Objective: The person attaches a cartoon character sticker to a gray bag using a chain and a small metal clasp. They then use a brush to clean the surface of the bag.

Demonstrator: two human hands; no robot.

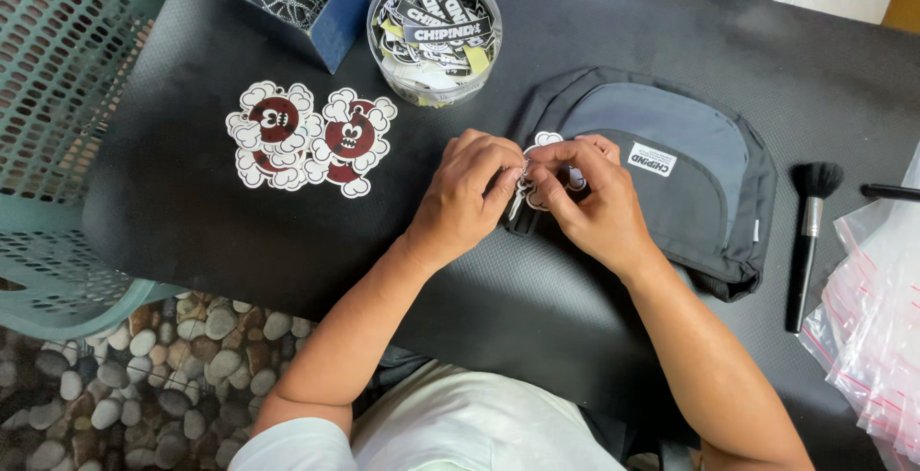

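left hand (467,195) and right hand (594,201): fingers pinched on a cloud-shaped tag (548,139) at the edge of the grey bag (671,160); brush (810,231) lies well apart.

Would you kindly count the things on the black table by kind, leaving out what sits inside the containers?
Cloud-shaped tags: 3, two lying flat and one held by the left hand and right hand
Grey pouch: 1
Brushes: 2
Blue box: 1
Clear round tub: 1
Total: 8
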